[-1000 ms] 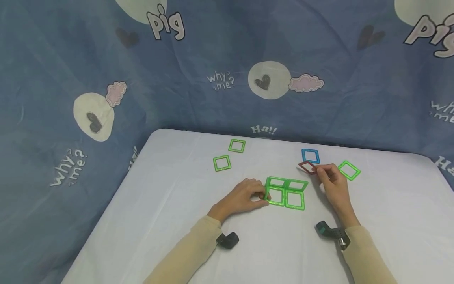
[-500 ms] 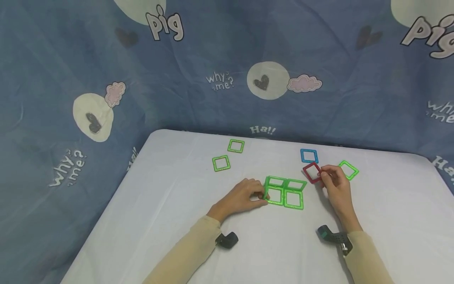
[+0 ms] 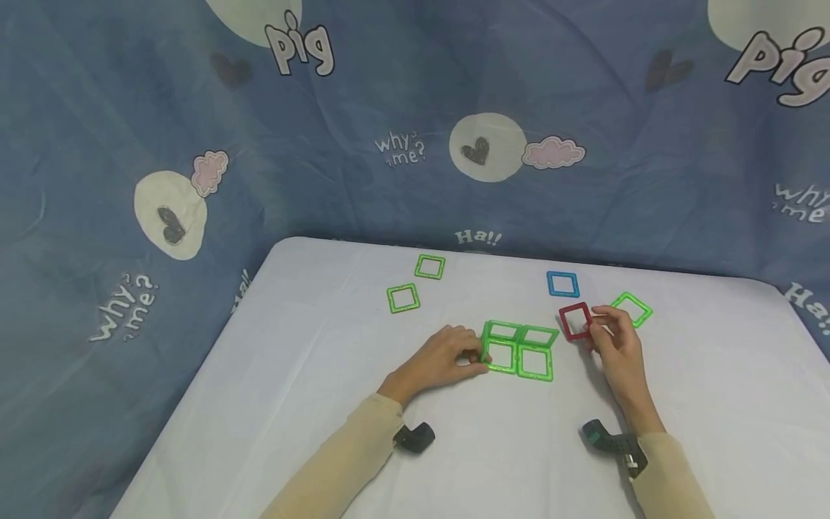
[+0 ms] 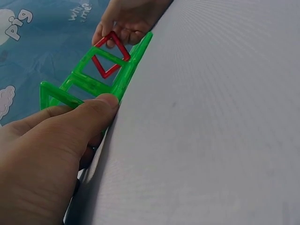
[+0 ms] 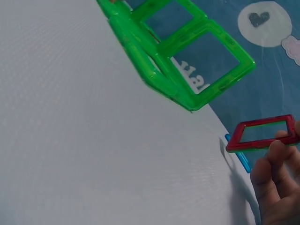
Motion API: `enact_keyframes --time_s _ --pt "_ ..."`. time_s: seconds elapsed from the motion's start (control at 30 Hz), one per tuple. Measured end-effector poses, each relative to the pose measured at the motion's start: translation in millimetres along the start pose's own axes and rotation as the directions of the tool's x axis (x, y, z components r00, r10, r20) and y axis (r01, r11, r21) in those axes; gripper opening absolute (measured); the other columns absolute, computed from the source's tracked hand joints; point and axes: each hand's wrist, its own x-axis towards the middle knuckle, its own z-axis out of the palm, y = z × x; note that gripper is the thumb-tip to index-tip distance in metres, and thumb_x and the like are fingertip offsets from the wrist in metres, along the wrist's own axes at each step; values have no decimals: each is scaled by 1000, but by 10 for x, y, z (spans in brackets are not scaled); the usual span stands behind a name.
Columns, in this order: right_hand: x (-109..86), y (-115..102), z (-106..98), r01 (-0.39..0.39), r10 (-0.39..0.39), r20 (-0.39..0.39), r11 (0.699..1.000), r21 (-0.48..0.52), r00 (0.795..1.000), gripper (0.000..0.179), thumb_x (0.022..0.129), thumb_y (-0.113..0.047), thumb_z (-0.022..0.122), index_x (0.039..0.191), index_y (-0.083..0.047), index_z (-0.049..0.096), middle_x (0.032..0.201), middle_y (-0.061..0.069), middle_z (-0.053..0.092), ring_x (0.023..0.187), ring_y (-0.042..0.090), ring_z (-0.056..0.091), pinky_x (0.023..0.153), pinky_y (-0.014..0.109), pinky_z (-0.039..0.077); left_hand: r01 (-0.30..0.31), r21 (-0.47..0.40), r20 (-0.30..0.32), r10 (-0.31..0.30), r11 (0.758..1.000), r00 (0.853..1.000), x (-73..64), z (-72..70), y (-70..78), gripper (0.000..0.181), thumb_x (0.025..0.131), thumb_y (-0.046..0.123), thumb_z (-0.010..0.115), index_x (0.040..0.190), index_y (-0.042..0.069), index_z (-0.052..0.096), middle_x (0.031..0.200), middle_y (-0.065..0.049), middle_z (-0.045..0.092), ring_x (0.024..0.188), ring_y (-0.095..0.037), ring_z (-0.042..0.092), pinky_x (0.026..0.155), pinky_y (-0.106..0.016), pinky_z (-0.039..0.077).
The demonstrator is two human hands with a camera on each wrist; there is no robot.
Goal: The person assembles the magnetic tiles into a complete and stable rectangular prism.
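Note:
In the head view, green square magnetic tiles [image 3: 518, 358] are joined at mid-table, two flat and two standing tilted along the far edge, with another upright at the left end. My left hand [image 3: 447, 357] pinches that left end; the left wrist view shows the thumb [image 4: 108, 99] against the green frame. Right of the structure, my right hand [image 3: 619, 346] holds a red square magnetic tile [image 3: 564, 324] between thumb and fingers, raised above the table and apart from the green tiles. A thin green line shows along the red tile's lower edge [image 5: 258, 149] in the right wrist view.
A blue square tile [image 3: 562, 273] lies beyond the red one. One loose green tile [image 3: 639, 303] lies behind my right hand. Two more, a farther green tile [image 3: 432, 256] and a nearer green tile [image 3: 401, 287], lie at the back left. A printed blue curtain [image 3: 363, 194] hangs behind the white table [image 3: 311, 310].
My right hand has drawn the red tile slightly toward me, away from the blue tile, and turned it so its square face shows more fully. The left hand keeps its hold on the green tiles.

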Motion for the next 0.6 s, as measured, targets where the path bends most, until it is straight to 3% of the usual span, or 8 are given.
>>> enact_keyframes --time_s 0.13,0.4,0.6 --pt "-17 -12 -21 -12 12 22 1000 28 1000 33 98 -5 44 131 -5 43 98 3 54 75 4 56 63 13 50 6 10 8 -6 1000 1000 -2 2 -6 9 87 35 67 90 26 66 79 16 56 74 0 44 77 -20 38" --pt "-77 -15 -96 -27 28 95 1000 -7 995 41 98 -5 43 139 -10 43 96 8 54 69 7 56 64 16 53 -1 6 14 1 1000 1000 16 17 -5 9 87 35 67 88 27 65 79 16 55 75 0 44 78 -20 38" --pt "-92 -10 -147 -10 -5 183 996 84 983 41 97 -6 47 138 -5 43 96 11 55 75 8 59 66 16 54 5 -6 8 -5 1000 1000 17 3 10 9 86 34 69 90 25 67 79 15 57 74 -1 45 77 -20 38"
